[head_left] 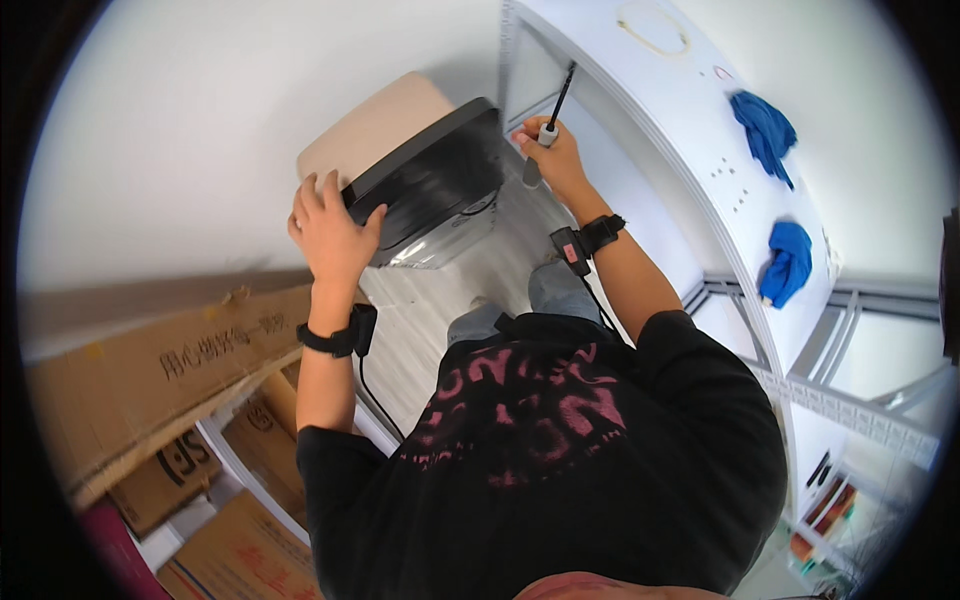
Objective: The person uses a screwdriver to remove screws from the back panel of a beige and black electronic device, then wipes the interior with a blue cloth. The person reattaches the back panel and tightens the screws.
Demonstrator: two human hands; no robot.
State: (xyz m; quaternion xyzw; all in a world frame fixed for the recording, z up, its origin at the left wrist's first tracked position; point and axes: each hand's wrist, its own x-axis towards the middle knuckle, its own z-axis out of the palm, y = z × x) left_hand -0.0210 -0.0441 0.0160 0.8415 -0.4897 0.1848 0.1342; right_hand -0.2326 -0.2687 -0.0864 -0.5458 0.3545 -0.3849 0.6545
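A bin-like container has a beige panel (385, 122), a broad black upper part (435, 175) and a clear lower body (425, 248). At its left end my left hand (335, 228) grips the corner, fingers spread along the beige side and thumb on the black part. My right hand (556, 165) is closed around the grey handle of a screwdriver (562, 100), just right of the container. Its dark shaft points up and away, toward the shelf, and its tip touches nothing that I can make out.
A white shelf unit (690, 150) curves along the right, with two blue cloths (765, 135) (788, 262) and small scattered pieces on top. Cardboard boxes (200, 350) crowd the lower left. A pale wall (200, 120) stands behind the container. Cables hang from both wristbands.
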